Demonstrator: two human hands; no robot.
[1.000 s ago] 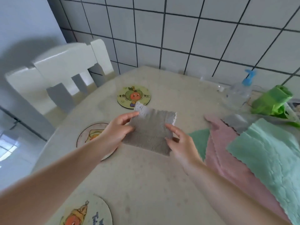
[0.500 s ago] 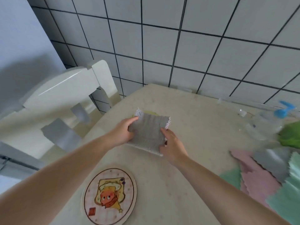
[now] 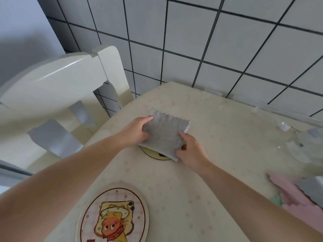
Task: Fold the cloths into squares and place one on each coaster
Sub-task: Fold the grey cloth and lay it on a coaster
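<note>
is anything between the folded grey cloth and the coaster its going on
Nothing visible. Both hands, left and right, hold the grey cloth directly over the far coaster, whose near rim shows bare under the cloth's edge.

Folded cloth (image 3: pixel 165 135) lies on far coaster (image 3: pixel 153 154), chair (image 3: pixel 57 88) left.

The far coaster (image 3: pixel 153 154) was mostly hidden under the grey cloth (image 3: pixel 164 135); the near coaster (image 3: pixel 111 215) got cut off at the bottom.
</note>
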